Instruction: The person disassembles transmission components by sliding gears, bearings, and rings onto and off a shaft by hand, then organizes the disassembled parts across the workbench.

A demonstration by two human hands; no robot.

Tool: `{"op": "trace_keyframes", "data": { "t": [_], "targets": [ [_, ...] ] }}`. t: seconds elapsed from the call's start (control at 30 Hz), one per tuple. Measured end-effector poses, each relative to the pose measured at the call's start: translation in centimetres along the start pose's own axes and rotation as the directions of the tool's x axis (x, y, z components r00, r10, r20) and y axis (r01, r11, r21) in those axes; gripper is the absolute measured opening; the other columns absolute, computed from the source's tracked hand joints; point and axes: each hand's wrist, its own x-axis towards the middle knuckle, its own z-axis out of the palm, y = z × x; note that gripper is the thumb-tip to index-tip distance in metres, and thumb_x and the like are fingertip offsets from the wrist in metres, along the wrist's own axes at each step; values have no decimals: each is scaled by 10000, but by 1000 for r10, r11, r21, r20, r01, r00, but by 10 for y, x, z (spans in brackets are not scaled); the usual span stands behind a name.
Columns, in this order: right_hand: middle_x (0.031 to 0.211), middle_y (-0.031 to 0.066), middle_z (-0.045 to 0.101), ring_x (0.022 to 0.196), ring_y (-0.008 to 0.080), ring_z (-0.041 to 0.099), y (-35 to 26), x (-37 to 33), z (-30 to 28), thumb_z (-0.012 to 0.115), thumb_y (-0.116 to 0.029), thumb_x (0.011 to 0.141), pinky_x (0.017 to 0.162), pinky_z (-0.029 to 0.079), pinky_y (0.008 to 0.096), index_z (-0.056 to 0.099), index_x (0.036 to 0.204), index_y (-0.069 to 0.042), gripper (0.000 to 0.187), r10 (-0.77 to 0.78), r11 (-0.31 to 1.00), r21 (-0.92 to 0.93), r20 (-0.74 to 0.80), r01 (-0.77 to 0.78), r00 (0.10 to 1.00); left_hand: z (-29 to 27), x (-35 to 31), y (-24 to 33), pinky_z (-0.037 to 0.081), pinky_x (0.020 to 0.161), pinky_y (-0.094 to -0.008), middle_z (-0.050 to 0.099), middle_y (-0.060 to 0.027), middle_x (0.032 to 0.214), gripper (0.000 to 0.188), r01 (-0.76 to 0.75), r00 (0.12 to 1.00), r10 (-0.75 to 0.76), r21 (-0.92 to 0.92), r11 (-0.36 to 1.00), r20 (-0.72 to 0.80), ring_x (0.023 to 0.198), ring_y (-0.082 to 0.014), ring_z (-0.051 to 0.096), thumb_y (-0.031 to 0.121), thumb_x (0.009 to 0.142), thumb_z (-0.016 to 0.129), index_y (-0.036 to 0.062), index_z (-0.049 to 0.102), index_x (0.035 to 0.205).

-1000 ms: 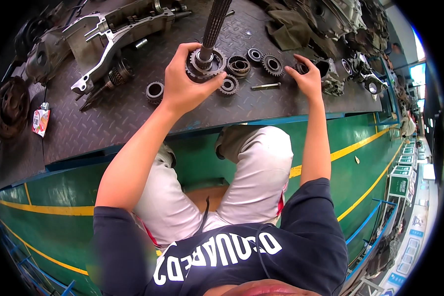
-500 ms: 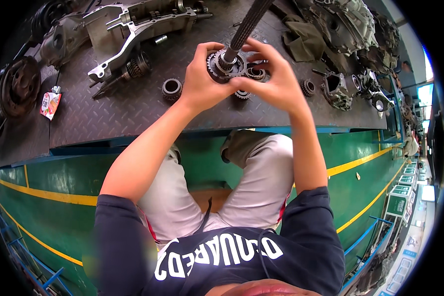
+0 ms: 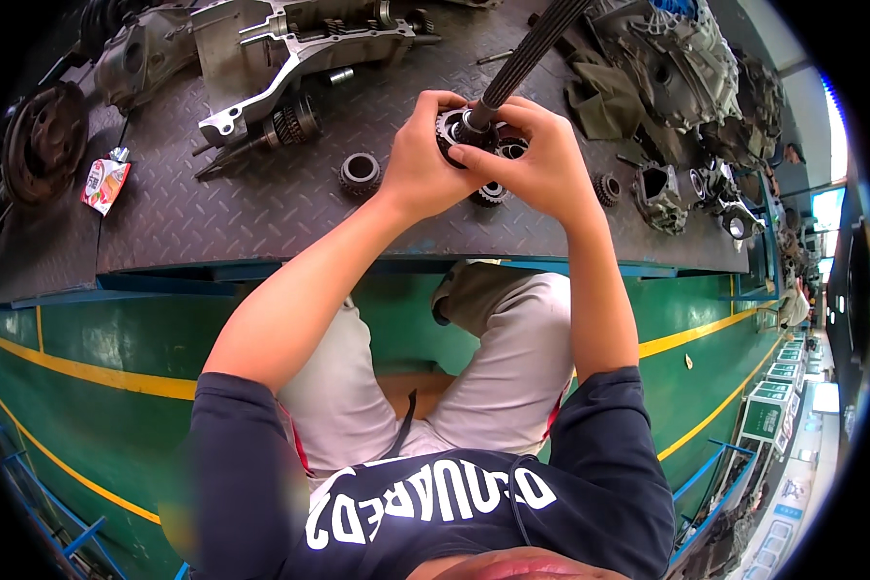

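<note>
A long splined steel shaft (image 3: 530, 60) slants up toward the far right. Around its lower end sits a toothed gear (image 3: 446, 137) with a hub. My left hand (image 3: 423, 166) is closed round the gear's left side. Curled about its right side is my right hand (image 3: 541, 162), with the thumb pressed on top of the gear near the shaft. My fingers hide much of the gear's rim. Close by my right hand, partly covered, lie a small gear (image 3: 490, 193) and a bearing-like ring (image 3: 512, 148). A loose ring gear (image 3: 361, 172) rests left of my left hand.
The tread-plate bench top (image 3: 261, 227) carries an open gearbox housing (image 3: 309, 58) and a geared shaft (image 3: 285, 128) at the far left. A red-and-white packet (image 3: 105, 184) lies further left. A small gear (image 3: 606, 188), metal housings (image 3: 662, 196) and brown cloth (image 3: 604, 97) are on the right.
My view has shifted, so the bench items sit slightly differently. Both hands stay round the gear, and my right thumb has moved from the gear's near edge onto its top beside the shaft.
</note>
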Motion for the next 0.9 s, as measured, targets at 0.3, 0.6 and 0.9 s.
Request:
{"op": "trace_keyframes", "data": {
  "t": [0.3,0.6,0.9],
  "targets": [
    [1081,142,756,998,275,745,9,-3,11,894,-267,805,901,572,376,794,1111,10,425,12,997,76,-93,-5,996,-1,0,1,604,882,-407,752,-167,1101,725,-18,1000,18,14,1000,-11,1002,-308,769,253,701,957,40,541,1254],
    [1115,137,696,969,322,678,12,-1,10,861,-219,849,877,552,408,772,1084,16,343,-49,993,-115,-124,35,991,0,-1,1,599,879,-396,731,-153,1092,712,-11,1000,12,41,999,-20,989,-295,752,206,689,942,43,543,1257],
    [1100,156,681,1039,360,663,4,-2,21,855,-143,812,917,532,439,766,1020,24,281,-6,998,-56,-260,-8,966,2,0,3,600,847,-423,730,-175,1064,704,-17,999,18,29,999,-39,970,-341,756,217,683,934,33,537,1236]
  ]
}}
